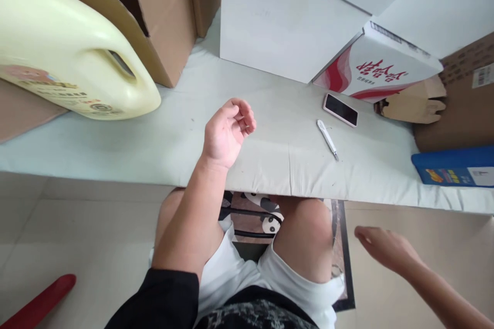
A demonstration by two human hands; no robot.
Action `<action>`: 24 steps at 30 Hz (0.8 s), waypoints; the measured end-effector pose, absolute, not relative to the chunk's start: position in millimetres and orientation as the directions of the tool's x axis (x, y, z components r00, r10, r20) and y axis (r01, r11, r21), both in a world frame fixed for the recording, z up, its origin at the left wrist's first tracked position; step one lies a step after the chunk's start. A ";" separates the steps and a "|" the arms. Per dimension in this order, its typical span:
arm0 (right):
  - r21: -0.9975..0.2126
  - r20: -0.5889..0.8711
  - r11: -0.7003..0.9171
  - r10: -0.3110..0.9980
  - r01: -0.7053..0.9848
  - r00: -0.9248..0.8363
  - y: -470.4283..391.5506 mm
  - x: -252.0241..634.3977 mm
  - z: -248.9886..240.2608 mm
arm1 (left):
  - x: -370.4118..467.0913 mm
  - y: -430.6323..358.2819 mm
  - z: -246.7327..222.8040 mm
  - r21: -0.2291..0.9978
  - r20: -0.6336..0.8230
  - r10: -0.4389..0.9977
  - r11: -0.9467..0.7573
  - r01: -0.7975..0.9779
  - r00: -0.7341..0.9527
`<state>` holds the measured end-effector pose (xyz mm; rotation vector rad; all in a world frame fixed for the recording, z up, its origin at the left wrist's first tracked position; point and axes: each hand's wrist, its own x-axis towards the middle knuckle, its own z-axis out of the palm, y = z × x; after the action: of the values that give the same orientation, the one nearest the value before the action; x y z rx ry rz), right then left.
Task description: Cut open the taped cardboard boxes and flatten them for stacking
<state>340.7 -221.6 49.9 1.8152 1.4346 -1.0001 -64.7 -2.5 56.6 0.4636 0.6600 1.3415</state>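
Observation:
My left hand [229, 133] hovers over the pale cloth-covered tabletop [266, 164], palm turned up and fingers loosely curled. The visible palm has nothing in it. Low on the right, beyond the table's front edge, my right hand [386, 249] is held above the floor beside my knee. Its fingers are bent together; whether anything small is between them cannot be made out. To the right of my left hand lie a white utility knife [327, 139] and, behind it, a phone [340, 109] with a dark screen. Neither hand touches them.
A large cream jug [127, 82] and an open cardboard box [165, 20] are at the left. A white panel [278, 15] rises at the back. On the right stand a red-and-white carton [370, 69], a brown box [455, 97] and a blue box [443, 167].

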 end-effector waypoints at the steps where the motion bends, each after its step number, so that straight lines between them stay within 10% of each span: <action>1: 0.039 -0.782 -0.234 0.598 0.971 0.175 -209.1 344.6 57.6 | -65.6 -2.6 57.4 0.656 -0.162 0.982 0.177 -0.734 0.093; 6: -0.255 -0.362 -0.028 0.930 0.967 -0.068 -128.6 289.1 83.6 | -69.7 -1.1 63.2 0.662 -0.142 0.988 0.134 -0.738 0.053; 13: -0.497 0.193 0.614 0.767 0.613 -0.612 26.5 82.0 99.2 | -79.9 4.6 63.7 0.605 -0.148 0.985 0.019 -0.796 -0.089; 17: -0.427 0.345 0.728 0.680 0.537 -0.647 85.4 -23.2 122.7 | -93.0 6.3 61.4 0.587 -0.229 0.951 -0.035 -0.809 -0.208; 24: -0.024 0.130 0.661 0.746 0.750 -0.653 123.3 -94.0 141.2 | -117.3 -1.1 67.8 0.596 -0.272 0.936 -0.019 -0.803 -0.223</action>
<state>-94.0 123.3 141.2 1.3478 2.9790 0.0526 -117.3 -1.1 67.8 0.2290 0.7721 1.6282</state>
